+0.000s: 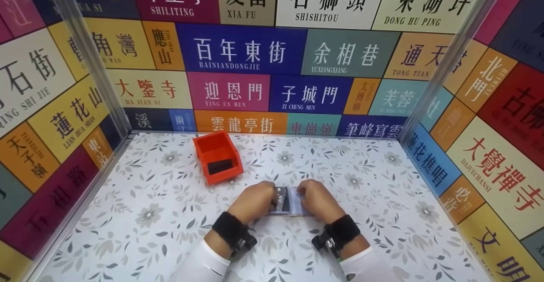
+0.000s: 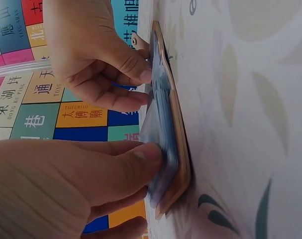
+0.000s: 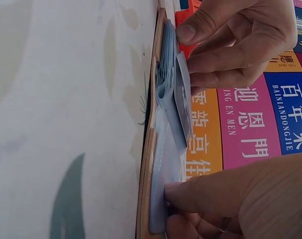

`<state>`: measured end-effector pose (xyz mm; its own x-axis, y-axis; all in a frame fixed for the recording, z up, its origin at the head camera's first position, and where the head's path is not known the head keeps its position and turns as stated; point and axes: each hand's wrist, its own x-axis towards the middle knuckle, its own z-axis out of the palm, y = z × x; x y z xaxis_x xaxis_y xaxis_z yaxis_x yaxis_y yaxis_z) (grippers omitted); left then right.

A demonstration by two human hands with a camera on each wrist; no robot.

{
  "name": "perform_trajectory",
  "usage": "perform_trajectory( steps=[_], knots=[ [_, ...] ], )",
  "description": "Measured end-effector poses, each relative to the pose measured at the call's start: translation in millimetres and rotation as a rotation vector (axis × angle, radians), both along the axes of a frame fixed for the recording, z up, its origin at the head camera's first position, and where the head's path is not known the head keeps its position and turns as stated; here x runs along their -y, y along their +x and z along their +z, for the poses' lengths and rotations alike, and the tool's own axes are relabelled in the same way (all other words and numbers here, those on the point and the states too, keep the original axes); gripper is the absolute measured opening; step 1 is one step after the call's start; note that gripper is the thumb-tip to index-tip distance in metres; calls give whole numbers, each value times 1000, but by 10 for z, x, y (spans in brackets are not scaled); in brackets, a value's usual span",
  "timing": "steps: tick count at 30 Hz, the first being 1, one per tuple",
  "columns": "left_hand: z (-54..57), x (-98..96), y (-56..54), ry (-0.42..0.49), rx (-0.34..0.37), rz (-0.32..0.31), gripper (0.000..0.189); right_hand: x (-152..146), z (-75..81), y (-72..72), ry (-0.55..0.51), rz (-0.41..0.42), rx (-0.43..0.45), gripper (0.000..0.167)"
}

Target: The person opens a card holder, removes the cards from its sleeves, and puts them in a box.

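A card holder (image 1: 293, 201) with a brown cover and clear plastic sleeves lies opened out on the table. A dark card (image 1: 281, 198) shows on its left side, tilted up from the sleeves in the right wrist view. My left hand (image 1: 253, 201) pinches the sleeves (image 2: 163, 129) and card at the left edge, thumb on the near side. On the other side my right hand (image 1: 319, 201) pinches the right-hand sleeve (image 3: 163, 169) by its edge with thumb and curled fingers. The brown cover (image 2: 178, 164) rests on the table beneath the sleeves.
An orange-red plastic bin (image 1: 216, 156) stands behind and to the left of the hands, with a dark flat thing (image 1: 220, 166) at its front. The table (image 1: 161, 231) has a floral cover. Panels with printed signs (image 1: 242, 48) enclose the back and both sides.
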<state>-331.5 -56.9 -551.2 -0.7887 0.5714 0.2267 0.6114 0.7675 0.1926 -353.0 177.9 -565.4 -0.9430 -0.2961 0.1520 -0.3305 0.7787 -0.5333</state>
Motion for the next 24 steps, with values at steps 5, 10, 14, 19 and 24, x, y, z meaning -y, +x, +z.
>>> perform_trajectory(
  steps=[5,10,14,19,24],
  knots=[
    [-11,10,-19,6,-5,36,17,-11,-11,0,-4,1,-2,26],
    [-10,24,-22,0,1,54,15,-13,-13,3,2,1,-6,26],
    [-15,13,-26,-7,10,58,12,-4,-5,4,11,-6,-3,24],
    [-15,-9,-26,-10,-4,48,8,3,0,3,19,-15,-1,22],
    [-13,-31,0,-12,-16,33,12,13,-1,-4,23,-39,32,22]
  ],
)
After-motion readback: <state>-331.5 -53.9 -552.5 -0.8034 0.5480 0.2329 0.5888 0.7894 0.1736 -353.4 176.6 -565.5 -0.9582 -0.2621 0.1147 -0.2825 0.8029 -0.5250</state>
